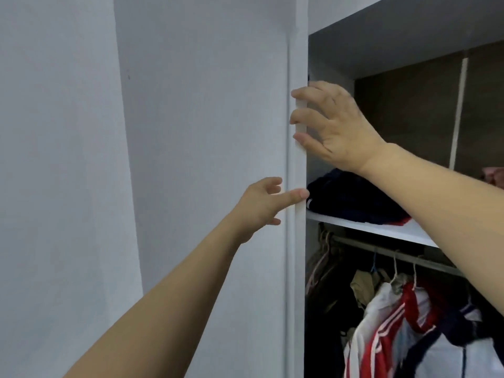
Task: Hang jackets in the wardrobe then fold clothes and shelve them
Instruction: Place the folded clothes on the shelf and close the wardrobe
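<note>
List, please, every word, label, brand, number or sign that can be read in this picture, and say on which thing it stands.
None: no text can be read anywhere in this view.
The wardrobe door is plain white.
The hanging jacket shows only red and white stripes, no letters.
The folded clothes on the shelf show no label.
Both hands are bare.
</note>
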The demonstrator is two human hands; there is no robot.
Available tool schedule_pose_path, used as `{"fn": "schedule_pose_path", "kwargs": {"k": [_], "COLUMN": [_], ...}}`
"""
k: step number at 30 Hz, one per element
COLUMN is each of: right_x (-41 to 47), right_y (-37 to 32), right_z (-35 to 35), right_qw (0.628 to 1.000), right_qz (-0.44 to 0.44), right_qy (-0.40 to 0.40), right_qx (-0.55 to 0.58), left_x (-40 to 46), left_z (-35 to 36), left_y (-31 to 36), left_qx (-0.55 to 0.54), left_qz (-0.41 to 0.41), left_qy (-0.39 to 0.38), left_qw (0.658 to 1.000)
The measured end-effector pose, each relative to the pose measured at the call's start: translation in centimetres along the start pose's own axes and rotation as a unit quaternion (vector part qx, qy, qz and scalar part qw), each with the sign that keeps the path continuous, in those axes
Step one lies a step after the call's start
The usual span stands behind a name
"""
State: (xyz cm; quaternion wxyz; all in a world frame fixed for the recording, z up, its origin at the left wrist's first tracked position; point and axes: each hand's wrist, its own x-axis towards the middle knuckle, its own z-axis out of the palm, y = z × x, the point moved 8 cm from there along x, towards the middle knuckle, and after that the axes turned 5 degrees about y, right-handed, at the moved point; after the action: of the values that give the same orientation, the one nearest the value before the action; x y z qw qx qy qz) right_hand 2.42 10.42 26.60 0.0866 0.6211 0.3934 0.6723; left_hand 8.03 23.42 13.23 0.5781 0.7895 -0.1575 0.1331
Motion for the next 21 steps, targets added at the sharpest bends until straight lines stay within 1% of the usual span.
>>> {"fn": "schedule_pose_path", "kwargs": {"k": [3,6,9,12,16,18,21], "right_x": [-2.9,-5.8,-8.1,-10.1,-12.5,-13.4,-14.6], "right_y": [2.8,5.4,7.5,9.3,11.8,12.9,14.3], "right_z": [-2.5,-4.4,-5.7,-6.3,-6.1,-6.0,-5.8], "right_qw": [0.999,0.991,0.972,0.943,0.9,0.886,0.877], "right_qz": [0.008,0.031,0.05,0.054,0.066,0.071,0.083], "right_qy": [-0.035,-0.097,-0.16,-0.215,-0.277,-0.294,-0.308], "right_qx": [-0.028,-0.092,-0.163,-0.248,-0.331,-0.351,-0.36], "left_x": [1.3,3.1,4.6,5.7,7.2,7.7,8.4], "left_z": [5.1,10.1,15.0,19.0,21.7,22.7,24.2], "left_y": [0.1,1.0,2.1,2.6,3.0,3.0,3.2], "left_qx": [0.047,0.078,0.084,0.078,0.091,0.093,0.098], "left_qz": [-0.006,0.009,0.014,0.006,0.014,0.023,0.028], "left_qy": [-0.061,-0.073,-0.075,-0.052,-0.024,-0.01,0.02], "left_qw": [0.997,0.994,0.994,0.996,0.995,0.995,0.995]}}
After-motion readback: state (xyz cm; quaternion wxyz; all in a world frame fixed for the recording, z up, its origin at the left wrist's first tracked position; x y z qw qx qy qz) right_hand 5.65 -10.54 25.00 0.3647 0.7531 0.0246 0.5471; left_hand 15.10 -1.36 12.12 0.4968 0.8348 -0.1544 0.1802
